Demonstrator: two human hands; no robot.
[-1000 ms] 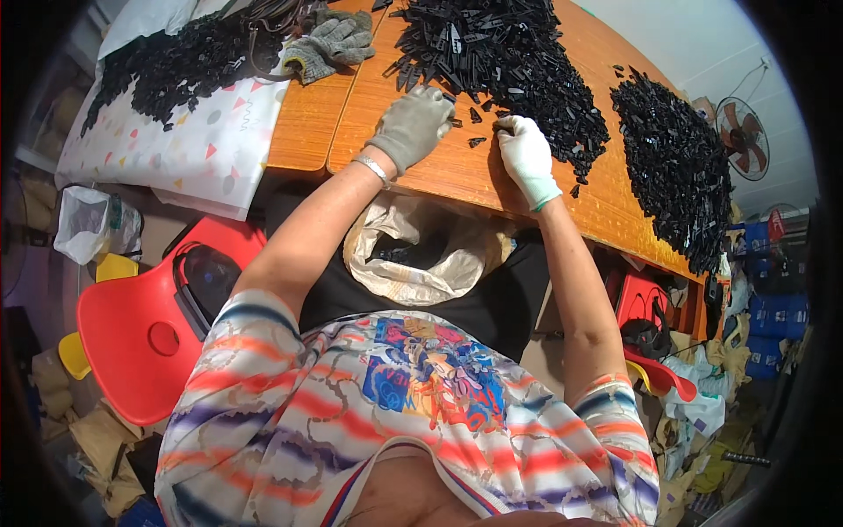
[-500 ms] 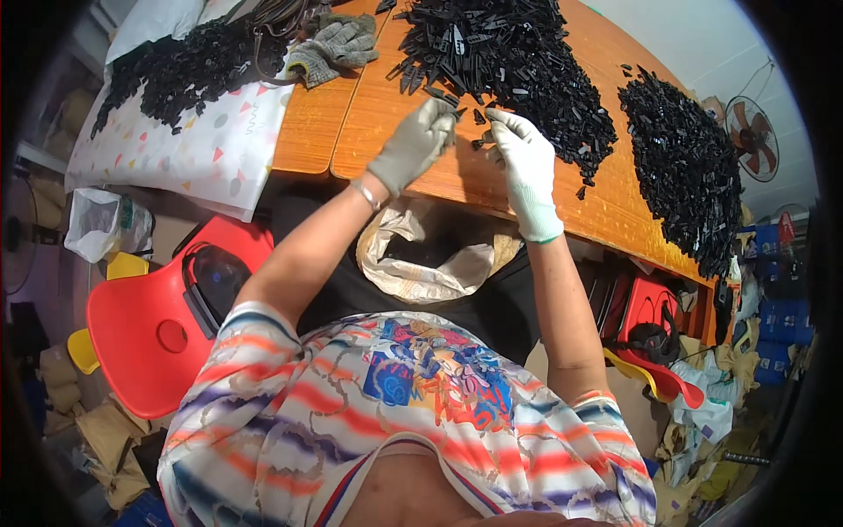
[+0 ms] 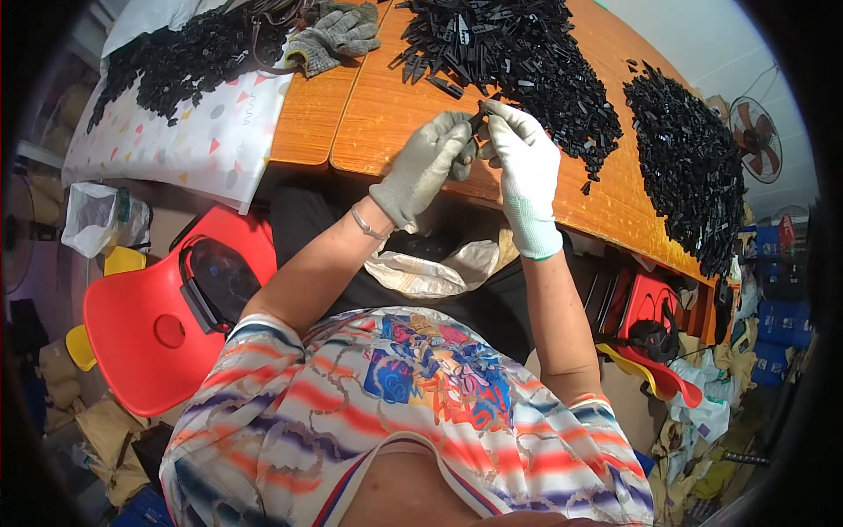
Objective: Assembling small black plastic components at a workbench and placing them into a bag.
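My left hand, in a grey-white glove, is closed at the table's front edge. Its fingertips pinch a small, narrow black plastic piece. From the other side my right hand, in a whiter glove with a pale green cuff, grips the same piece between thumb and fingers. The hands nearly touch, and the fingers partly hide the piece, so its exact kind is unclear. Just beyond them a large heap of long, pointed black plastic pieces covers the orange wooden table. An open white woven sack sits below the hands, against my lap.
Another black heap lies at the table's right end, and one on a patterned white cover at left. Grey knitted gloves rest between. Red chairs stand at both sides; a fan is far right.
My left hand has moved right and slightly down, toward my right hand. Both hands now meet on one black piece. The right hand has shifted only slightly.
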